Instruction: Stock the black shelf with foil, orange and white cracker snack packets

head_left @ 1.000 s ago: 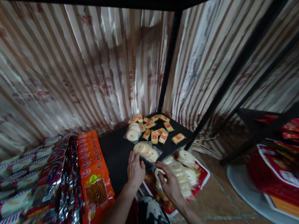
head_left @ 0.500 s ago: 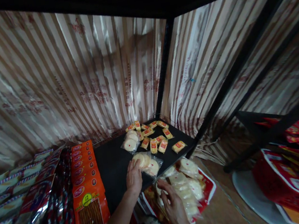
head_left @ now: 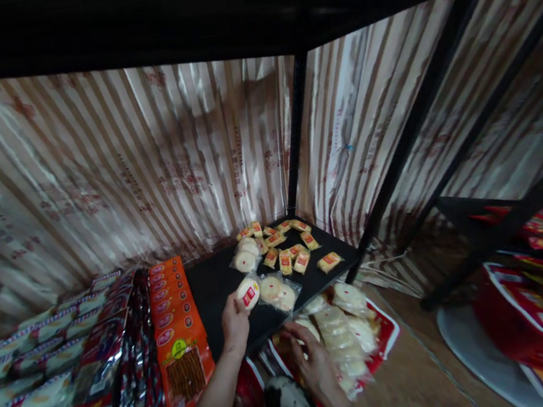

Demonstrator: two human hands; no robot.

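from where i stand, the left hand (head_left: 235,323) pinches a pale round disc (head_left: 248,293) with a red label between thumb and fingers, its flat face tilted up over the matte black shelf (head_left: 212,286), just beside a crinkly clear packet (head_left: 280,292) of thin round wafers. the right hand (head_left: 314,359) hangs over the glossy red tray (head_left: 393,331), fingers loosely curved, a modest gap between thumb and forefinger. stubby yellow packets (head_left: 301,261) lie scattered further back on the shelf, flat orange packets (head_left: 182,337) overlap to the left, and wrinkled striped sheeting (head_left: 165,131) hangs behind
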